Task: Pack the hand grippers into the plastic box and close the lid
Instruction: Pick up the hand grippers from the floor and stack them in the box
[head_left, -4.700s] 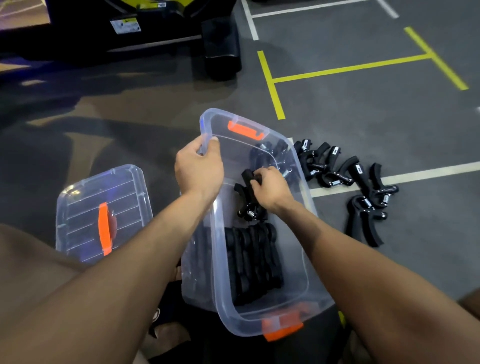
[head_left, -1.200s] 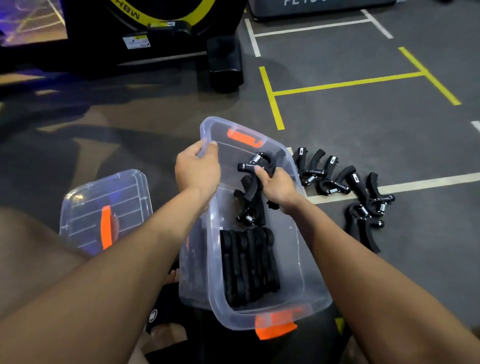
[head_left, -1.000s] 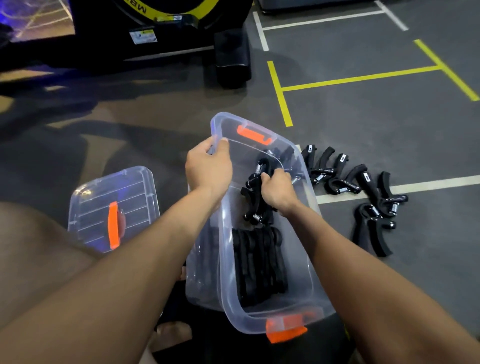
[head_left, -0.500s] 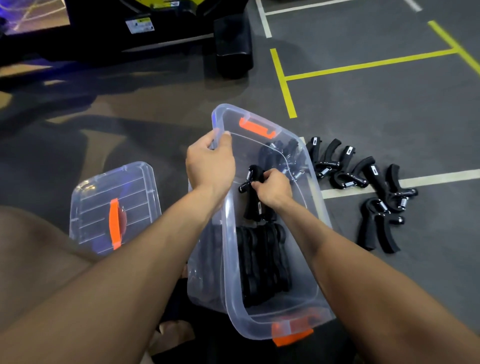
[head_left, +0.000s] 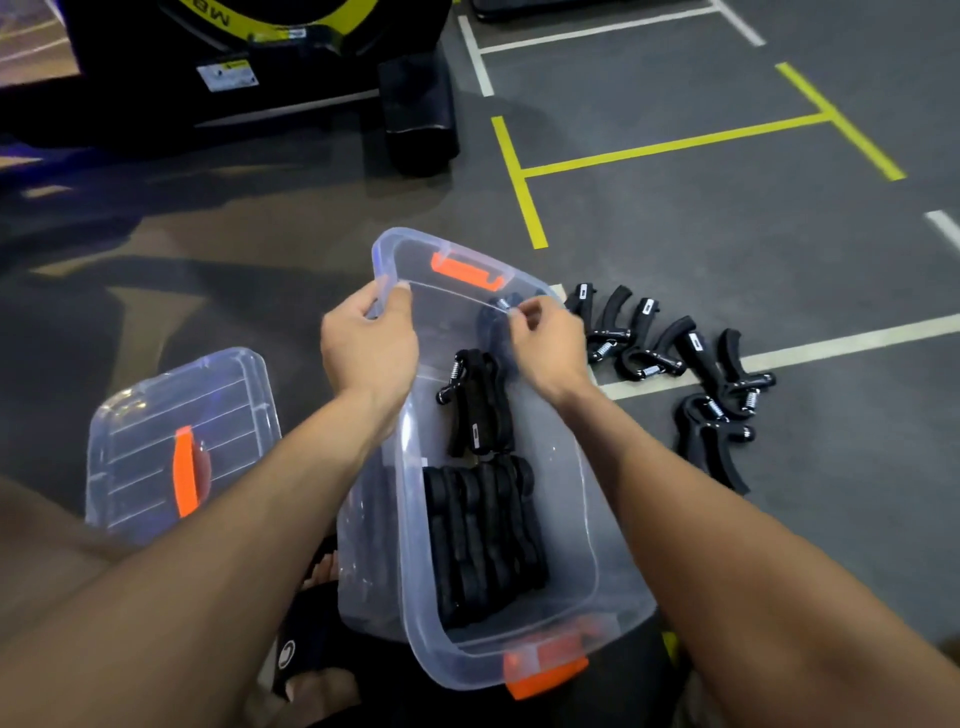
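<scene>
The right hand (head_left: 545, 340) has let go of the black hand gripper (head_left: 475, 410) it was lowering half a second ago and risen to the far right rim, fingertips pinched on another gripper's metal spring end there. That released gripper now lies inside the clear plastic box (head_left: 587, 525), just beyond a tight row of ribbed black grippers (head_left: 483, 545). The left hand (head_left: 369, 348) clamps the box's far left rim. The box has orange latches. Its clear lid (head_left: 150, 441) lies apart on the left. More black grippers (head_left: 675, 358) lie on the grey floor (head_left: 727, 234), right.
</scene>
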